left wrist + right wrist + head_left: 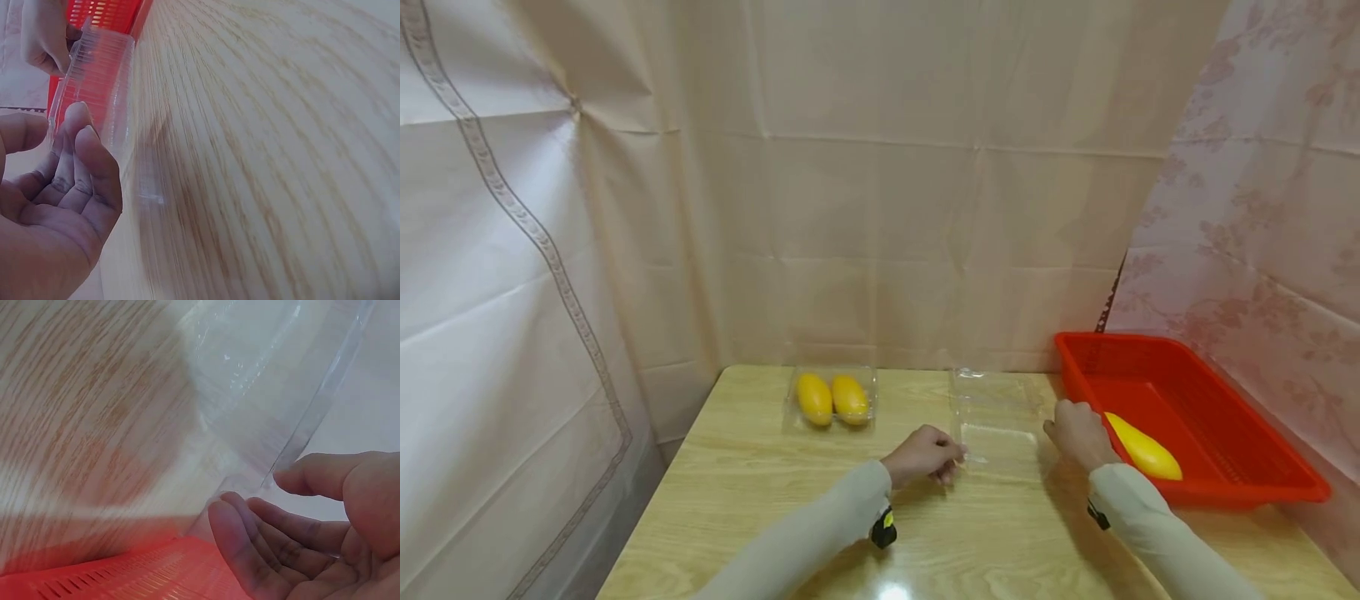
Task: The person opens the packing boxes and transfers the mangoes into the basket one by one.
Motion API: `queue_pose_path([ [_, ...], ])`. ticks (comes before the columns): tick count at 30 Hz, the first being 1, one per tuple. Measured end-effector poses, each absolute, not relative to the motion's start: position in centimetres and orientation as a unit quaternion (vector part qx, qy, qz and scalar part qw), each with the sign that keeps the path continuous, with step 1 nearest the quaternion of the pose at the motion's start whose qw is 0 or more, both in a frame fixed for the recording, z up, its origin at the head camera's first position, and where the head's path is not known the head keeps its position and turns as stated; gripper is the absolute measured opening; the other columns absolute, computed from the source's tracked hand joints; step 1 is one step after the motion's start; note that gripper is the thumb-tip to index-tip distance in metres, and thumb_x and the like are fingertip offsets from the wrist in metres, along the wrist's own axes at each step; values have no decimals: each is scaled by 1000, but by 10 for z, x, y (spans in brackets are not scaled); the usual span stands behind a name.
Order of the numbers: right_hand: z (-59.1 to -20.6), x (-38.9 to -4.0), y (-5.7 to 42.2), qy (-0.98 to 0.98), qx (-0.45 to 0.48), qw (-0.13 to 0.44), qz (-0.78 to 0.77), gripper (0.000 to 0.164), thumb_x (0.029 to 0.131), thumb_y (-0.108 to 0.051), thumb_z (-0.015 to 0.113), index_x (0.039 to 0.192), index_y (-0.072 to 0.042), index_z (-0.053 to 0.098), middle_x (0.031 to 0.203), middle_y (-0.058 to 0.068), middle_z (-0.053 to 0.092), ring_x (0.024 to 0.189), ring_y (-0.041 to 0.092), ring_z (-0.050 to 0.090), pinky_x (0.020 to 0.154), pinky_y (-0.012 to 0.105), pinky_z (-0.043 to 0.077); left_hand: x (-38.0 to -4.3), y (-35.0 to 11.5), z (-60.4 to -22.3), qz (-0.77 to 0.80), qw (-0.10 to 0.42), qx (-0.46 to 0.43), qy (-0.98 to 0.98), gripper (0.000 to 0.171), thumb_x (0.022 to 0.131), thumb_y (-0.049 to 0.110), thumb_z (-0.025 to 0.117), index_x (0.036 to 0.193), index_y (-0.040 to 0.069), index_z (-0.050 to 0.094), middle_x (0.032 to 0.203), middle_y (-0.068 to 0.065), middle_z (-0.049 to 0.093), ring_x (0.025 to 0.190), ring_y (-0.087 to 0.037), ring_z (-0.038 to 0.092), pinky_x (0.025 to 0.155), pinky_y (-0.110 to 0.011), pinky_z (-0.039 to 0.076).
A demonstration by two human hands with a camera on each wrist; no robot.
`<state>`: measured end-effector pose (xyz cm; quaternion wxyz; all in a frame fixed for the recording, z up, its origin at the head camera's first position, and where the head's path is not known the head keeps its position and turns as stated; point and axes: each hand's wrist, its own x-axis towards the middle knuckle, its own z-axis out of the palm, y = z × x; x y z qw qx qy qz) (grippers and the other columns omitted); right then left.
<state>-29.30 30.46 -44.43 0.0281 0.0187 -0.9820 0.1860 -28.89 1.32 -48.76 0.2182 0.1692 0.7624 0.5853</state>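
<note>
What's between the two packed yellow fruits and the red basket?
In the head view: bare tabletop, then a clear container, its edges pinched by the left hand and right hand.

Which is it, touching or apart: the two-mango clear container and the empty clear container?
Apart: the head view shows bare tabletop between the two-mango clear container and the empty clear container.

A clear plastic container [1000, 439] lies open on the table [737, 492].

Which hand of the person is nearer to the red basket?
Right. The right hand is close beside the left side of the red basket, at the right edge of the clear container; the left hand is farther away, at the container's left edge.
</note>
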Motion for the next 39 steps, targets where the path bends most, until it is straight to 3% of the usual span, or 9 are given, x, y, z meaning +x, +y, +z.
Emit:
queue_pose_path([
  [6, -442, -288, 303, -979, 31, 72, 190, 28, 95, -10, 60, 69, -1, 58, 58, 5, 42, 48, 22, 45, 46, 30, 39, -286, 2, -486, 586, 222, 177, 759, 37, 106, 28, 61, 97, -6, 73, 82, -20, 71, 57, -14, 60, 54, -27, 53],
  [16, -418, -275, 292, -966, 70, 148, 201, 19, 95, -10, 63, 90, 6, 71, 72, 8, 63, 56, 22, 51, 50, 34, 45, -280, -16, -477, 584, 236, 212, 747, 45, 105, 35, 61, 101, -9, 70, 80, -16, 70, 61, -15, 61, 57, -30, 55],
  [23, -403, -251, 268, -950, 106, 171, 237, 13, 95, -14, 69, 91, -3, 74, 79, 2, 69, 64, 16, 57, 61, 34, 52, -261, -39, -469, 575, 245, 225, 747, 45, 106, 37, 59, 106, -7, 70, 85, -16, 71, 65, -18, 62, 60, -35, 56],
  [28, -401, -236, 250, -944, 126, 161, 258, 9, 95, -17, 72, 90, -11, 75, 79, -4, 69, 67, 11, 58, 62, 30, 52, -248, -62, -463, 557, 248, 244, 754, 44, 106, 40, 58, 107, -2, 71, 85, -8, 72, 68, -20, 64, 60, -37, 56],
  [39, -410, -204, 217, -926, 205, 114, 297, 8, 94, -19, 77, 86, -17, 74, 73, -16, 64, 63, 1, 55, 58, 22, 49, -222, -108, -449, 562, 253, 230, 753, 43, 106, 38, 59, 106, -4, 70, 86, -9, 72, 69, -18, 62, 58, -27, 52],
])
